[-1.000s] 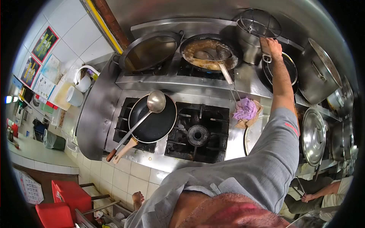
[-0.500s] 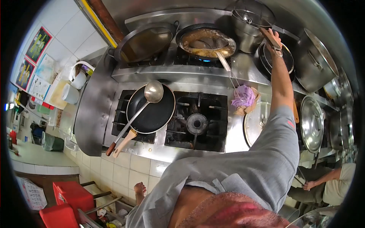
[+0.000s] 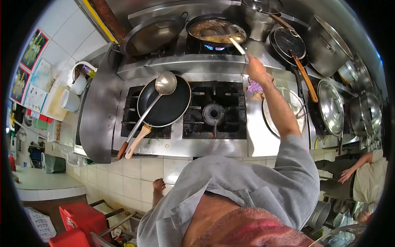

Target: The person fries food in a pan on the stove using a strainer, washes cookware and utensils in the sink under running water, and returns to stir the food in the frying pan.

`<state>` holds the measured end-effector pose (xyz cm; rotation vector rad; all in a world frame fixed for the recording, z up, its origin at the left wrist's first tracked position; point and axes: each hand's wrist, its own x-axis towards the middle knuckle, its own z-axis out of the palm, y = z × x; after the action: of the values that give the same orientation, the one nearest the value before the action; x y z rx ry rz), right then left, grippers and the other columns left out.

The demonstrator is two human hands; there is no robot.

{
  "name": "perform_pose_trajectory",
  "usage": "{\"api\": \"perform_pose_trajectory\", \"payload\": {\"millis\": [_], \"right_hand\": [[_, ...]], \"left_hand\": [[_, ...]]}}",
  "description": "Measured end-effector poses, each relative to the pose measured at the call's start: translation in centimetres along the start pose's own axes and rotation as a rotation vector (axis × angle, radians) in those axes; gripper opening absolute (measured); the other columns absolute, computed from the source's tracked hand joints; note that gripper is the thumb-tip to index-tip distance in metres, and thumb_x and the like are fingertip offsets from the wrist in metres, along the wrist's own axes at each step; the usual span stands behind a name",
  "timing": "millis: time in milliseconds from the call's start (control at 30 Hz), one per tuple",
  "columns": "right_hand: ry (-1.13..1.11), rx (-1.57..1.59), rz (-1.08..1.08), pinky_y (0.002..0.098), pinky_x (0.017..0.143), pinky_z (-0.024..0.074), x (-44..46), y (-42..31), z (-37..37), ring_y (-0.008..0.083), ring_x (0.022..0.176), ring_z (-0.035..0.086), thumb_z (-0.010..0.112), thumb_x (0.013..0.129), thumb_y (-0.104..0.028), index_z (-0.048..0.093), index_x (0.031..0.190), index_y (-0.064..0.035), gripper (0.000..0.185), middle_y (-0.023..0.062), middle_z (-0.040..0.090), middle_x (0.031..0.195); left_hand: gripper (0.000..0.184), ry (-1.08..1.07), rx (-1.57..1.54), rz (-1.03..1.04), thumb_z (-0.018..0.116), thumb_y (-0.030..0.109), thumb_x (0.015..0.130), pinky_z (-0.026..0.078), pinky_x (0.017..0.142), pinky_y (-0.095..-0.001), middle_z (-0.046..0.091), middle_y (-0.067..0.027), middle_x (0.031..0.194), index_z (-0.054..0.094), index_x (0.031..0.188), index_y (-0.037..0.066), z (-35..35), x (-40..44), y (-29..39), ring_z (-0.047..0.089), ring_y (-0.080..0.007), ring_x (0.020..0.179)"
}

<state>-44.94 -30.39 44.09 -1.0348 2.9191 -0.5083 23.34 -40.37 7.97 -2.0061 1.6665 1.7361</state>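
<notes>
My right hand [image 3: 257, 70] is closed around the end of the pale handle [image 3: 237, 46] of a long-handled strainer. Its dark head [image 3: 216, 32] rests in the bubbling brown liquid of a wok [image 3: 197, 38], over a blue flame. Just below this hand, a purple cloth [image 3: 255, 86] lies partly hidden on the steel. My left hand [image 3: 159, 185] hangs low by my side, empty, with its fingers loosely apart.
A ladle [image 3: 166, 83] lies across a black frying pan [image 3: 164, 105] on the front burner. Another wok [image 3: 154, 38] stands back left. Small pans [image 3: 290, 42], a tall pot [image 3: 327, 47] and a lid [image 3: 330, 108] are at right. A co-worker's hand [image 3: 347, 175] shows at far right.
My right hand has moved from the pans at the back right, left and down to the strainer's handle. A wooden-handled pan now rests on the stacked pans there.
</notes>
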Motion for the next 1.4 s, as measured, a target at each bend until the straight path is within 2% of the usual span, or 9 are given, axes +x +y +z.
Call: {"api": "perform_pose_trajectory", "payload": {"millis": [167, 200, 233, 333, 533, 733, 1000, 1167, 1400], "right_hand": [[0.135, 0.206, -0.141, 0.0385, 0.081, 0.0417, 2.0, 2.8, -0.8, 0.0337, 0.096, 0.053, 0.051, 0.075, -0.007, 0.046, 0.117, -0.0061, 0.043, 0.023, 0.057, 0.096], [0.25, 0.188, -0.176, 0.0359, 0.065, 0.047, 2.1, 3.0, -1.1, 0.0285, 0.078, 0.061, 0.052, 0.077, -0.01, 0.047, 0.116, -0.0063, 0.04, 0.0202, 0.06, 0.086], [0.25, 0.184, -0.175, 0.0359, 0.065, 0.047, 2.4, 3.2, -1.5, 0.0285, 0.078, 0.061, 0.052, 0.077, -0.01, 0.047, 0.116, -0.0063, 0.04, 0.0202, 0.06, 0.086], [-0.012, 0.549, 0.176, 0.0244, 0.031, 0.0333, 2.4, 2.6, -2.5, 0.0096, 0.042, 0.046, 0.046, 0.081, -0.01, 0.047, 0.114, -0.0067, 0.033, 0.0049, 0.049, 0.06], [-0.3, 1.151, 0.219, 0.025, 0.032, 0.0342, 4.7, 1.1, -2.5, 0.0131, 0.037, 0.042, 0.045, 0.082, -0.006, 0.048, 0.078, -0.0021, 0.006, 0.0053, 0.046, 0.053], [-0.452, 1.435, 0.256, 0.0238, 0.032, 0.0351, 4.1, 0.0, -1.8, 0.0113, 0.035, 0.042, 0.047, 0.084, -0.011, 0.045, 0.078, -0.004, 0.009, 0.0056, 0.048, 0.056], [-0.129, 1.08, 0.21, 0.0241, 0.029, 0.0305, -0.6, -4.7, -2.9, 0.0079, 0.034, 0.038, 0.046, 0.08, -0.006, 0.048, 0.086, -0.0067, 0.007, -0.0008, 0.043, 0.053], [0.106, 0.565, -0.003, 0.0287, 0.027, 0.0283, -4.8, -7.8, -4.7, 0.0109, 0.03, 0.039, 0.046, 0.081, -0.008, 0.05, 0.104, -0.0043, 0.024, 0.0026, 0.045, 0.05], [0.047, 0.578, 0.04, 0.0319, 0.032, 0.0351, -4.6, -6.8, -1.6, 0.0167, 0.034, 0.048, 0.046, 0.08, -0.008, 0.052, 0.106, -0.0059, 0.027, 0.0088, 0.052, 0.053]], "left_hand": [[0.02, 0.019, -0.299, -0.14, 0.051, 0.02, 0.079, 0.043, 0.045, -0.0285, 0.049, -0.0024, 0.066, 0.051, 0.093, 0.005, -0.5, -0.8, 1.4, 0.049, -0.013, 0.052], [0.018, 0.019, -0.297, -0.135, 0.051, 0.02, 0.079, 0.042, 0.045, -0.0288, 0.048, -0.0022, 0.065, 0.051, 0.09, 0.006, -0.7, -1.2, 0.7, 0.048, -0.013, 0.052], [0.015, 0.019, -0.293, -0.13, 0.051, 0.019, 0.079, 0.042, 0.045, -0.029, 0.047, -0.0019, 0.064, 0.05, 0.087, 0.007, -1.2, -1.6, 0.0, 0.047, -0.0129, 0.051], [0.01, 0.009, -0.292, -0.136, 0.05, 0.018, 0.078, 0.04, 0.045, -0.0297, 0.045, -0.0012, 0.061, 0.048, 0.079, 0.009, -2.5, -3.0, -2.5, 0.045, -0.0128, 0.049], [0.014, -0.006, -0.303, -0.148, 0.048, 0.017, 0.078, 0.037, 0.044, -0.0309, 0.04, 0.0, 0.055, 0.044, 0.065, 0.012, -4.3, -5.1, -5.1, 0.04, -0.0126, 0.045], [0.01, -0.028, -0.229, -0.066, 0.05, 0.018, 0.079, 0.04, 0.047, -0.0307, 0.045, -0.0014, 0.062, 0.048, 0.078, 0.009, -4.7, -1.9, -4.9, 0.044, -0.0135, 0.05], [0.025, -0.08, 0.023, 0.13, 0.052, 0.022, 0.081, 0.045, 0.05, -0.0296, 0.053, -0.0043, 0.074, 0.053, 0.099, 0.004, -5.7, 1.4, -3.9, 0.051, -0.0143, 0.06], [0.022, -0.052, -0.104, -0.004, 0.052, 0.022, 0.081, 0.045, 0.051, -0.0304, 0.052, -0.0034, 0.072, 0.053, 0.095, 0.005, -5.7, 1.0, -3.2, 0.05, -0.0141, 0.058], [0.019, -0.044, -0.169, -0.079, 0.052, 0.023, 0.081, 0.044, 0.052, -0.0316, 0.05, -0.0022, 0.069, 0.053, 0.09, 0.006, -6.4, -0.9, -3.0, 0.048, -0.0137, 0.056]]}}
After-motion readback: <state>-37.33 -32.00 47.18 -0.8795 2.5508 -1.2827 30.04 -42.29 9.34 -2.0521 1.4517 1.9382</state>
